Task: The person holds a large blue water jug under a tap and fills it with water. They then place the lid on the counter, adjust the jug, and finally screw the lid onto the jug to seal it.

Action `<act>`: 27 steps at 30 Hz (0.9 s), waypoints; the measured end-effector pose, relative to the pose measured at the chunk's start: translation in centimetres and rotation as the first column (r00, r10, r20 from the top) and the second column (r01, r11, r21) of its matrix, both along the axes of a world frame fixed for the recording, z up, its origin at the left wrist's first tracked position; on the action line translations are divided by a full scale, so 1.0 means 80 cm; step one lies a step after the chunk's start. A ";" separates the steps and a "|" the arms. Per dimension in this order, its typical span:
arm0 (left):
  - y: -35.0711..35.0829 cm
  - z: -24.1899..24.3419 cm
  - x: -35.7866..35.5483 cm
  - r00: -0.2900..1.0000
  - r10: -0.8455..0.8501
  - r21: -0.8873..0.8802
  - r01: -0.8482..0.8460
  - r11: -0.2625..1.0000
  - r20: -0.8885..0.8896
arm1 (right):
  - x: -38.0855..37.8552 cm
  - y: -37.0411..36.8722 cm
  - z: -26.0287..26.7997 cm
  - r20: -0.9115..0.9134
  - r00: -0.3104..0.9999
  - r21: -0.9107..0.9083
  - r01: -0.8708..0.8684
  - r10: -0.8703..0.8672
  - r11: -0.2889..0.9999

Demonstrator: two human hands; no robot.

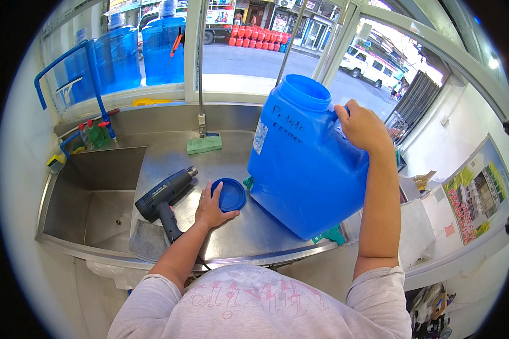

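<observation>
My right hand (362, 126) grips the handle of a large blue plastic water container (301, 169), whose round mouth is uncapped. The container stands tilted on the stainless steel counter (220, 248), with green cloth showing at its lower edges. My left hand (212, 208) rests with fingers spread against a round blue screw cap (230, 195) lying on the counter; whether it grips the cap is unclear. Left of that hand lies a black heat gun (165, 197), its nozzle pointing away from me, with its handle end beside a folded grey cloth (148, 240).
A steel sink (106, 216) is at the left, with bottles (96, 134) and a blue pipe tap (95, 80) behind it. A green block (204, 145) sits at the counter's back. Water containers (164, 53) stand beyond the window.
</observation>
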State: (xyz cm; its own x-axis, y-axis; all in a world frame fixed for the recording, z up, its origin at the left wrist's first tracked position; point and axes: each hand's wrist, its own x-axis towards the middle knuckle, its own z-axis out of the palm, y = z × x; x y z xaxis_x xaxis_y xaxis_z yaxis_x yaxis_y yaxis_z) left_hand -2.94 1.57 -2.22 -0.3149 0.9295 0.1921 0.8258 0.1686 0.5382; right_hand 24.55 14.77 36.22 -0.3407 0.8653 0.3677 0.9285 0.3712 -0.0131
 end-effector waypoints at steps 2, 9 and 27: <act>0.000 0.000 0.000 1.000 -0.006 0.011 0.006 1.000 0.001 | 0.001 0.002 -0.002 -0.010 1.000 0.018 -0.020 0.020 1.000; -0.001 0.004 0.000 1.000 -0.008 -0.014 0.008 1.000 0.007 | 0.004 0.005 -0.007 -0.026 0.998 0.061 -0.051 0.053 0.997; -0.001 0.002 0.000 1.000 -0.007 -0.006 0.007 1.000 -0.005 | 0.003 0.004 -0.007 -0.017 0.999 0.062 -0.038 0.039 0.997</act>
State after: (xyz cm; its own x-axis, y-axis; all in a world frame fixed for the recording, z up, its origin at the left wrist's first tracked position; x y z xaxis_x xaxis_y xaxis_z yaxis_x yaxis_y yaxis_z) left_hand -2.96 1.50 -2.10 -0.3078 0.9326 0.1885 0.8298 0.1662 0.5328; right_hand 24.80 15.06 35.67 -0.3659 0.8269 0.4269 0.9133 0.4072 -0.0060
